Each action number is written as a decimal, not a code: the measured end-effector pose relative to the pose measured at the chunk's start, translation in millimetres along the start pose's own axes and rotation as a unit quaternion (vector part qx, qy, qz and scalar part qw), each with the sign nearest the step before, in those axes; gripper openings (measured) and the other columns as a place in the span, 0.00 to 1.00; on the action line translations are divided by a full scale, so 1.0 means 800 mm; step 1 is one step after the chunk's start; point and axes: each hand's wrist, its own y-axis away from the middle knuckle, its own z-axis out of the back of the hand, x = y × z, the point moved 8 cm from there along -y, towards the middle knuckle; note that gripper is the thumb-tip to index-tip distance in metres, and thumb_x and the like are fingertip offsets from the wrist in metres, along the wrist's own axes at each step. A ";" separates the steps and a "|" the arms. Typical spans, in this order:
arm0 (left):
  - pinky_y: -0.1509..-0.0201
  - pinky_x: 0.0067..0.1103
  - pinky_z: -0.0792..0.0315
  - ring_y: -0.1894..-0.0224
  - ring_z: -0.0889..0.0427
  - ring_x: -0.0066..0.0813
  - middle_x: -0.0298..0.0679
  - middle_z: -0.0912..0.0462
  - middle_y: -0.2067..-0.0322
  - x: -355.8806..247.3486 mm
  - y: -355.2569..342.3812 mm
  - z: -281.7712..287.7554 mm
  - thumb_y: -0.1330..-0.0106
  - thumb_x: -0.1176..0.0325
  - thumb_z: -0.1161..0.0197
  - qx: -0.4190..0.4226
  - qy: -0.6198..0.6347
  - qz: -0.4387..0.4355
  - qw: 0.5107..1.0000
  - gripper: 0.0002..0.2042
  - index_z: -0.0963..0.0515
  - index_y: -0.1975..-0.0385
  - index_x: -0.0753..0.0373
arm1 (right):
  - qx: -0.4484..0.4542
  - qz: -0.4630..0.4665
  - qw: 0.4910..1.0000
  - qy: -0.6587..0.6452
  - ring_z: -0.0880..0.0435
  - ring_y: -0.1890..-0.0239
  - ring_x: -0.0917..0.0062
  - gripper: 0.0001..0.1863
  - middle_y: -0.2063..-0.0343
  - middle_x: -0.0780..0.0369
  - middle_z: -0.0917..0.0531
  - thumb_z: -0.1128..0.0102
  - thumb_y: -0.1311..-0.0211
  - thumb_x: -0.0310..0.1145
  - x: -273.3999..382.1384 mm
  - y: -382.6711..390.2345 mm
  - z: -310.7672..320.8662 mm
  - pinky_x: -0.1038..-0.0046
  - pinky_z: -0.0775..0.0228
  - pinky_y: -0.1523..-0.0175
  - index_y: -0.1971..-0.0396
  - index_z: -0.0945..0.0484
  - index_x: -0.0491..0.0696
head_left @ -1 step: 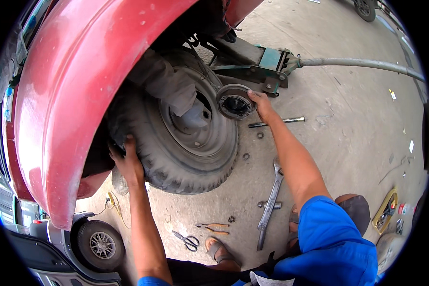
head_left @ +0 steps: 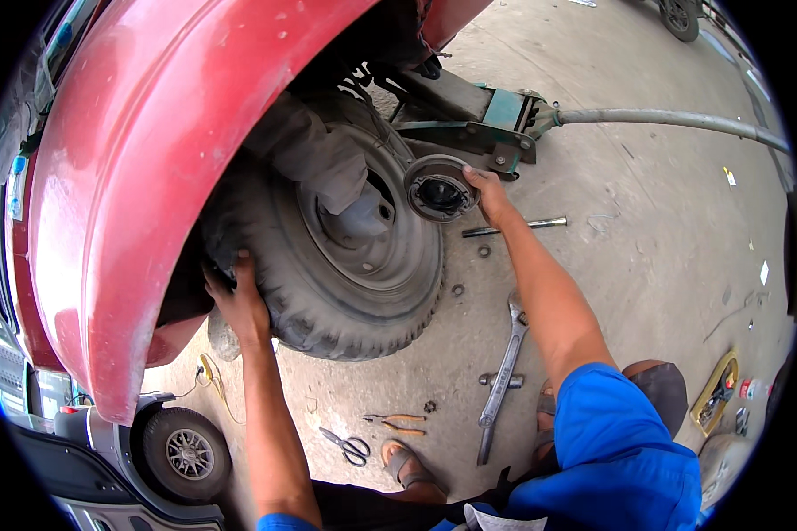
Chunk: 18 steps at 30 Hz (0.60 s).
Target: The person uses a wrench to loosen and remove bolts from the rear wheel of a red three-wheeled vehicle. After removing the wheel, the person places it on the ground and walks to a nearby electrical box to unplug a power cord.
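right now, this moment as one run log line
left grip: against dusty black rubber tire | right grip: holding round dark metal part | grey concrete floor: orange-handled pliers, black-handled scissors

"What sort of place is this?"

"A vehicle repair workshop: a red fender (head_left: 142,177) arches over the tyre (head_left: 345,310), a floor jack (head_left: 505,108) stands beyond it, and a wrench (head_left: 502,372) and pliers (head_left: 404,419) lie before it on concrete (head_left: 620,274)."

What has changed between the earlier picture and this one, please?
Nothing has clearly moved, been taken up or let go. The right grip still holds the round metal part, the left grip stays against the tire, and the wrench lies as before.
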 end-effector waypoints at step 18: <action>0.29 0.38 0.52 0.34 0.42 0.53 0.60 0.42 0.38 -0.017 0.100 0.048 0.44 0.48 0.35 -0.031 0.079 0.007 0.996 0.47 0.47 0.32 0.73 | -0.020 0.013 0.998 0.062 0.22 0.51 0.72 0.28 0.53 0.57 0.17 0.42 0.34 0.47 0.028 0.001 0.002 0.72 0.34 0.42 0.48 0.22 0.36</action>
